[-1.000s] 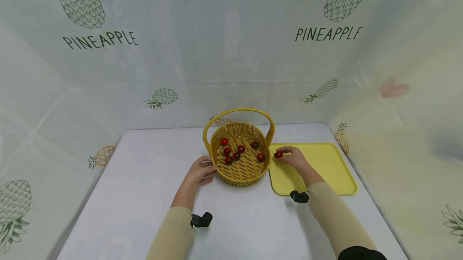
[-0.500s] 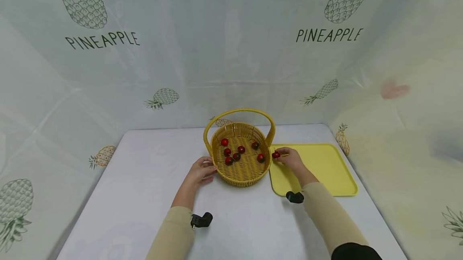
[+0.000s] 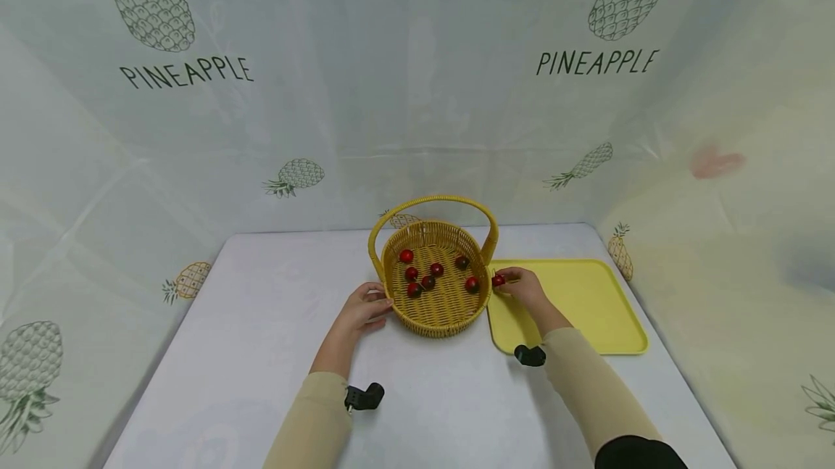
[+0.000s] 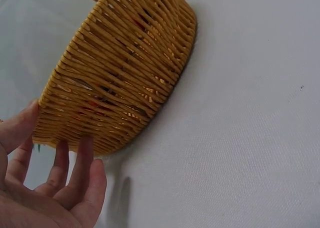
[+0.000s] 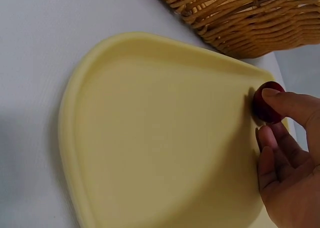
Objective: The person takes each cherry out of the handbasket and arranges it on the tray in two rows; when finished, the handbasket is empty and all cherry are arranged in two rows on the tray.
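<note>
My right hand (image 3: pixel 524 286) pinches a dark red cherry (image 5: pixel 269 102) between thumb and fingers, low over the basket-side edge of a yellow tray (image 3: pixel 574 302). Left of it stands a yellow-brown wicker basket (image 3: pixel 437 317) with an arched handle, holding several red and dark cherries (image 3: pixel 436 270). At the basket's left side is my left hand (image 3: pixel 362 308). The left wrist view shows its thumb (image 4: pixel 22 125) at the rim and loosely extended fingers (image 4: pixel 82 168) against the outer weave, partly covering it.
Basket and tray both rest on a white table (image 3: pixel 280 331), close beside each other. A pale curtain (image 3: pixel 417 106) printed with pineapples hangs behind the table's back edge. The arched handle (image 3: pixel 433 198) rises over the back of the basket.
My right hand has moved slightly left with the cherry, closer to the basket's right rim. The left hand stays at the basket's side, and the cherries inside have not shifted.
</note>
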